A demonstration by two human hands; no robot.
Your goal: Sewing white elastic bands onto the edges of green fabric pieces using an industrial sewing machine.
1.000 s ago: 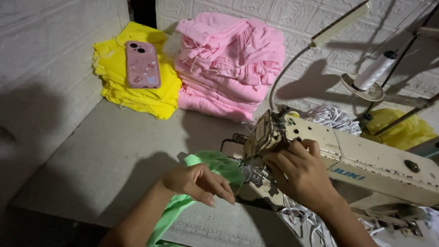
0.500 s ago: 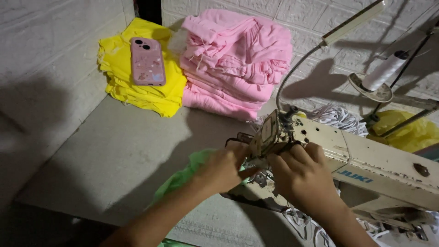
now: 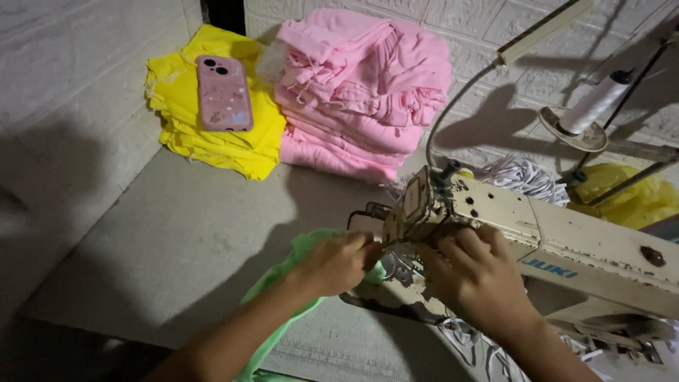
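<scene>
A cream sewing machine point(image 3: 566, 237) stands at the right of the grey table point(image 3: 177, 240). My left hand point(image 3: 336, 263) lies on a light green fabric point(image 3: 277, 283), its fingers curled and pinched at the needle area under the machine head. My right hand point(image 3: 477, 272) is on the other side of the needle, with its fingers bent against the head's underside. What the fingertips of either hand hold is hidden. The green fabric trails from under the machine toward me, beneath my left forearm.
A stack of folded pink cloth point(image 3: 361, 92) sits at the back by the wall. Left of it, a pink phone point(image 3: 224, 92) lies on a folded yellow stack point(image 3: 212, 145). A white thread spool point(image 3: 598, 102), white cord point(image 3: 523, 177) and a yellow bag point(image 3: 636, 198) are behind the machine.
My left hand moved right from lying flat on the green fabric to the needle area. The right hand stayed at the machine head. The view moved closer.
</scene>
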